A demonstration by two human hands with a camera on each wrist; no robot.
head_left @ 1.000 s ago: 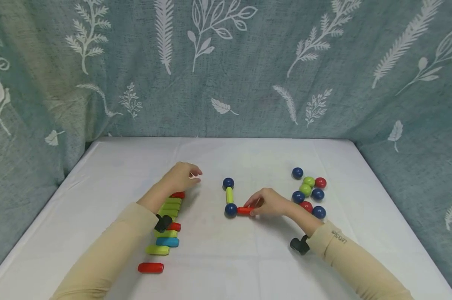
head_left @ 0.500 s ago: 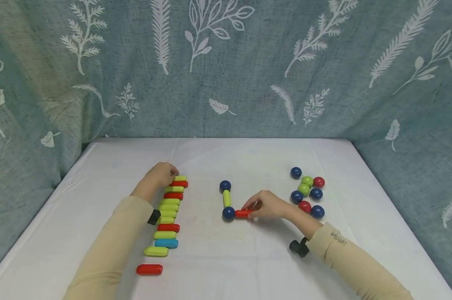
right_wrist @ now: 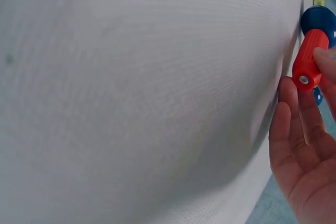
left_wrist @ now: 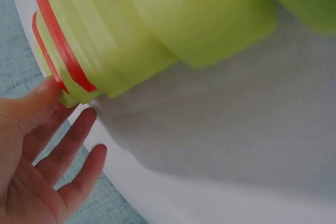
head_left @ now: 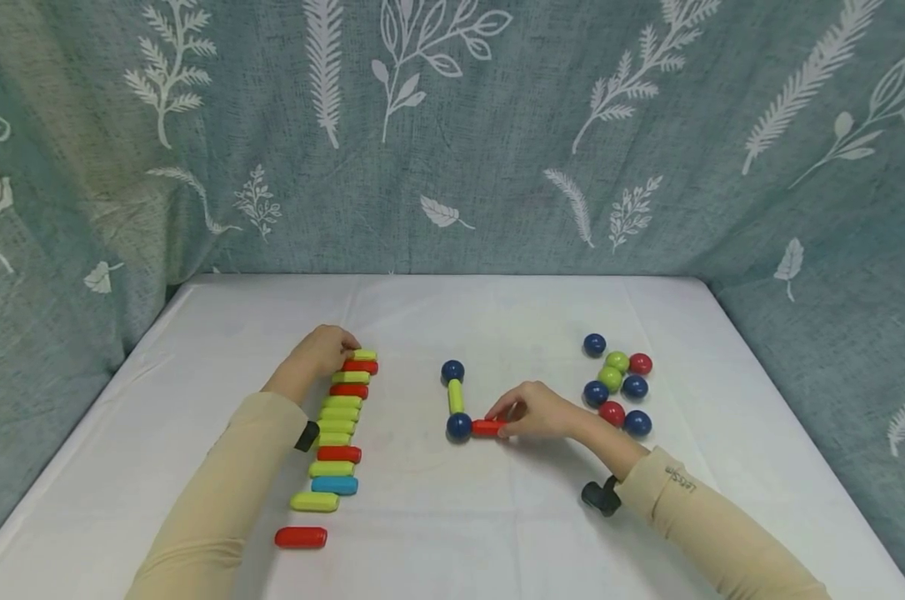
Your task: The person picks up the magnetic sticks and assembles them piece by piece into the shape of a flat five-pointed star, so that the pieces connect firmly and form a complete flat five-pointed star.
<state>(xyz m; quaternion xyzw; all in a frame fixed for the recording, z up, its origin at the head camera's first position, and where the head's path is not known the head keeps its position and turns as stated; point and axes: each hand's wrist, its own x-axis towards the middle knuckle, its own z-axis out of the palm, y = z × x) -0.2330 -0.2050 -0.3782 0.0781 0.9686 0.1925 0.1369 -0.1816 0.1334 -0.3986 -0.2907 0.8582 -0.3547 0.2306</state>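
My right hand (head_left: 538, 410) pinches a red stick (right_wrist: 310, 59) between thumb and fingers; a small metal disc shows in its end. The stick's other end meets a dark blue ball (head_left: 459, 427). From that ball a yellow-green stick (head_left: 456, 397) runs back to a second blue ball (head_left: 452, 371), making an L shape on the table. My left hand (head_left: 321, 352) is at the far end of a row of sticks, thumb and fingertips pinching the end of the farthest yellow-green stick (head_left: 365, 355). A red stick (head_left: 362, 367) lies right beside it.
The row continues toward me with yellow-green and red sticks, one blue stick (head_left: 335, 485), and a separate red stick (head_left: 301, 537) nearest. On the right, several blue, green and red balls (head_left: 612, 413) lie clustered on the white tablecloth (head_left: 437, 517). A patterned curtain (head_left: 452, 167) hangs behind.
My left hand has moved left from above the table to the row's far end and now pinches a yellow-green stick there. My right hand still holds the red stick against the blue ball.
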